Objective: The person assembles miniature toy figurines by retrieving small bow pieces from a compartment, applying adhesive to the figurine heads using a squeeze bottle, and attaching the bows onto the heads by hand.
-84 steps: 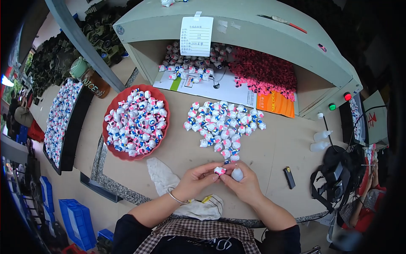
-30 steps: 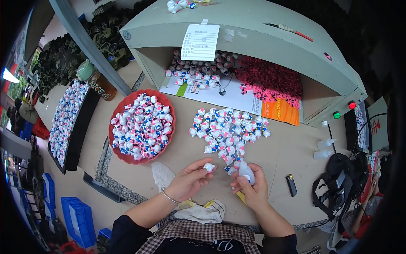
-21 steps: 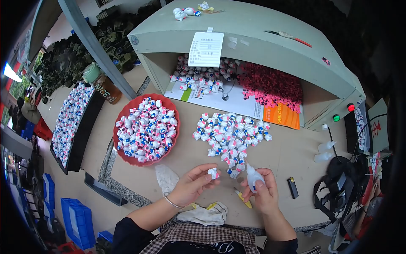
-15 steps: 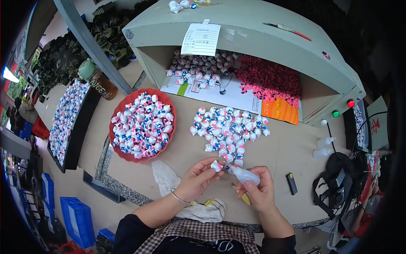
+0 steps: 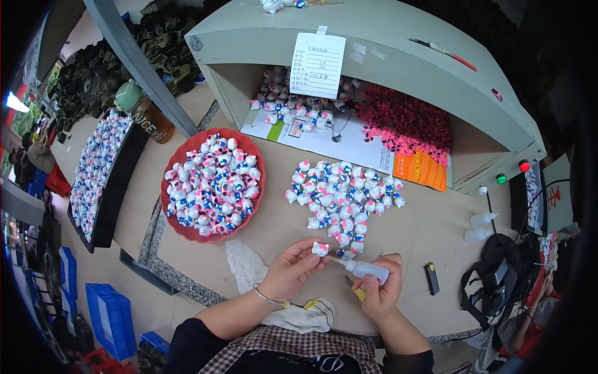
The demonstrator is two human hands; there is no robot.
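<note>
My left hand (image 5: pixel 290 272) pinches a small white cat-like figurine (image 5: pixel 320 249) with pink marks between thumb and fingers. In my right hand (image 5: pixel 381 289) is a translucent squeeze bottle (image 5: pixel 366 270), tilted so its thin nozzle points left at the figurine. The nozzle tip is close to the figurine's underside; whether they touch I cannot tell. Just beyond my hands lies a cluster of white, pink and blue figurines (image 5: pixel 341 194). Under my wrists are a white cloth glove (image 5: pixel 300 316) and a yellow-handled tool (image 5: pixel 359 293), partly hidden by my right hand.
A red scalloped bowl (image 5: pixel 169 215) full of figurines stands left, beside a black tray (image 5: pixel 107 215) of more. The shelf unit (image 5: pixel 398 37) at the back holds figurines and pink pieces (image 5: pixel 405 118). A black lighter-like object (image 5: pixel 431 278) and small bottles (image 5: pixel 478 234) lie right.
The squeeze bottle has turned flatter, its nozzle now lower beside the figurine. The figurine has turned in my left fingers. The whole view has shifted slightly.
</note>
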